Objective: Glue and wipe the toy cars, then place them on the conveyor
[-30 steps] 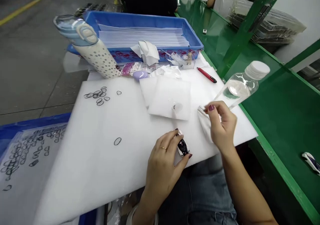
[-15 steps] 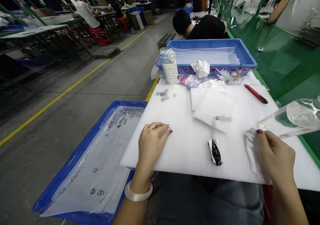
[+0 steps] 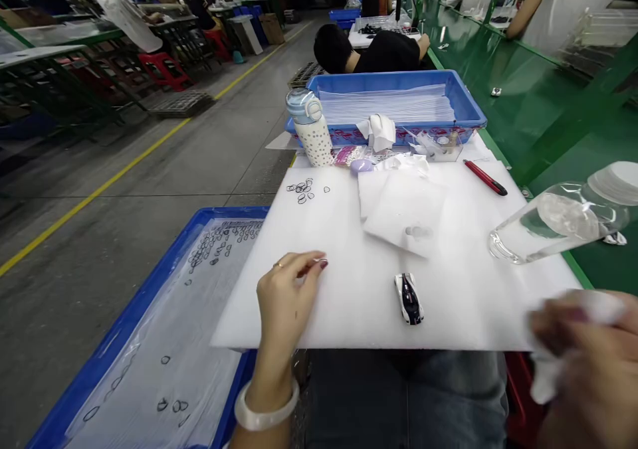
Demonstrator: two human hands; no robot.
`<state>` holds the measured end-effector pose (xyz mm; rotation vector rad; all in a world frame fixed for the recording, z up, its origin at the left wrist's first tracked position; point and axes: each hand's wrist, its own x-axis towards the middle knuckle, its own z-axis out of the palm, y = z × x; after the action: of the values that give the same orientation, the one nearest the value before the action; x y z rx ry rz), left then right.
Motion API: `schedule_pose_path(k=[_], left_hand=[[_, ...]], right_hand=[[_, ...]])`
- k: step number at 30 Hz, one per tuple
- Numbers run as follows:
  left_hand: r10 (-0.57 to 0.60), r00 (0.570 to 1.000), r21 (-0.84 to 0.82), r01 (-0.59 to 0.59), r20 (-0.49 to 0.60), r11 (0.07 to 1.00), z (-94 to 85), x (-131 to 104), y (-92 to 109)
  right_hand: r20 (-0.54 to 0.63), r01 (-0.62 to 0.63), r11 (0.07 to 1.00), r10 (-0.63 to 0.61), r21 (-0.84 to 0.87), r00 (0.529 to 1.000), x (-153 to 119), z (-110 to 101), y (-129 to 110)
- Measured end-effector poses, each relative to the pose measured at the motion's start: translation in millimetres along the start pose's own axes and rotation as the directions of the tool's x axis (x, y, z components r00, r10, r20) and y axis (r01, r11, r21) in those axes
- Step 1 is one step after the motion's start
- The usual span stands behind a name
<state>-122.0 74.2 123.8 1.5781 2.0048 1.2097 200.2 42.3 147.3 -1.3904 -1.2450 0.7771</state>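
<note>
My left hand rests over the white foam board, thumb and forefinger pinched together. A thin ring shows faintly at those fingertips. My right hand, smeared by motion, is at the board's right edge, closed on a crumpled white cloth that sticks out above and below the fingers. Between the hands lies a small white-and-black toy car. Several loose dark rings are scattered on the board's far left part.
A clear bottle stands at right. Behind are foam sheets, a red pen-like cutter, a dotted flask and a blue bin. A blue tray with rings is at left. A person in black leans over beyond.
My right hand has lifted the white cloth off the board and moved right, toward me. My left thumb and forefinger have drawn closer together. The camera view has shifted slightly.
</note>
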Motion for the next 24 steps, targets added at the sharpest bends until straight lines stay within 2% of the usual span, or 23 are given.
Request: schedule_pose_path(k=[1, 2, 4, 6, 8, 10, 12, 14, 17, 20, 24], left_hand=[[-0.013, 1.0, -0.177, 0.014, 0.005, 0.984, 7.4, -8.8, 8.4], [-0.051, 0.997, -0.373, 0.068, 0.055, 0.925, 16.1, -18.0, 17.6], [-0.132, 0.974, -0.687, 0.225, 0.187, 0.691, 34.9, -35.6, 37.2], [-0.15, 0.947, -0.836, 0.321, 0.284, 0.445, 51.1, -49.9, 54.5], [-0.12, 0.936, -0.879, 0.352, 0.331, 0.321, 60.6, -59.3, 65.2], [-0.06, 0.934, -0.889, 0.353, 0.351, 0.292, 62.8, -63.6, 67.7], [0.027, 0.931, -0.889, 0.338, 0.363, 0.309, 60.6, -63.4, 63.5], [0.12, 0.917, -0.881, 0.319, 0.38, 0.349, 57.8, -60.5, 56.1], [0.204, 0.885, -0.871, 0.328, 0.419, 0.366, 57.2, -56.8, 46.6], [0.169, 0.877, -0.869, 0.385, 0.449, 0.311, 59.8, -56.1, 43.1], [0.076, 0.86, -0.853, 0.483, 0.505, 0.198, 59.9, -55.0, 42.5]], right_hand=[[0.001, -0.037, 0.999, 0.037, 0.02, 0.999, -9.1, 15.5, -4.0], [0.059, -0.098, 0.994, 0.095, 0.049, 0.994, -16.4, 32.4, -7.9], [0.272, -0.202, 0.973, 0.166, 0.108, 0.948, -25.2, 65.7, -14.8], [0.428, -0.269, 0.945, 0.168, 0.188, 0.888, -27.9, 91.7, -19.7], [0.48, -0.344, 0.883, 0.162, 0.319, 0.862, -27.7, 106.4, -22.2], [0.521, -0.45, 0.776, 0.186, 0.442, 0.833, -26.2, 109.9, -23.2], [0.571, -0.527, 0.704, 0.208, 0.476, 0.794, -23.7, 105.3, -23.9], [0.599, -0.533, 0.732, 0.214, 0.426, 0.772, -20.4, 97.9, -25.1], [0.598, -0.489, 0.811, 0.227, 0.321, 0.769, -16.5, 91.1, -27.6], [0.565, -0.461, 0.844, 0.247, 0.274, 0.787, -16.7, 91.8, -28.8], [0.468, -0.306, 0.925, 0.173, 0.224, 0.867, -18.8, 87.8, -23.9]])
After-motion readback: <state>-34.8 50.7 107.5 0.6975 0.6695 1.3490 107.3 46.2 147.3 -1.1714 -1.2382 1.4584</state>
